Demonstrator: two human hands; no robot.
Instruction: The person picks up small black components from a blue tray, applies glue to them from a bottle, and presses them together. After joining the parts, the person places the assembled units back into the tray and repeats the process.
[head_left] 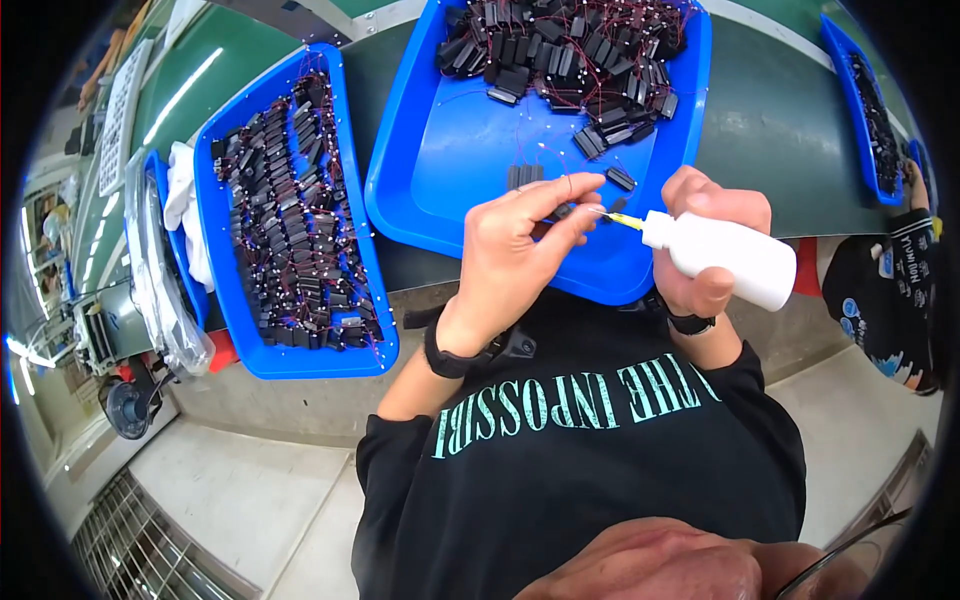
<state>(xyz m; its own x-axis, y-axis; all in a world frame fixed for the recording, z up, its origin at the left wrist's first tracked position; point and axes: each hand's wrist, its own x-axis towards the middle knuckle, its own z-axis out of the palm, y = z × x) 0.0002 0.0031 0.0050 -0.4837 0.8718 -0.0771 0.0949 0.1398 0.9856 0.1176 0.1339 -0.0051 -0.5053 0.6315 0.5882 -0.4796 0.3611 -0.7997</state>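
Observation:
My right hand (735, 207) is wrapped round a white squeeze bottle (750, 258), which lies tilted with its yellow needle nozzle (628, 220) pointing left. The fingers of my left hand (505, 240) pinch a small black part (562, 211) with thin wires. The needle's end is at my left fingertips; whether it touches the part I cannot tell. Both hands are above the near side of a blue tray (450, 140). Beyond them in this tray lies a heap of black wired parts (580, 55), with a few loose ones near my fingers.
To the left a second blue tray (270, 360) holds rows of similar black parts (290, 220). White cloth (185, 210) and clear plastic bags (165, 280) lie beyond it. At the far right another person's arm (915, 190) is beside a blue tray (835, 50). A small fan (128, 408) stands lower left.

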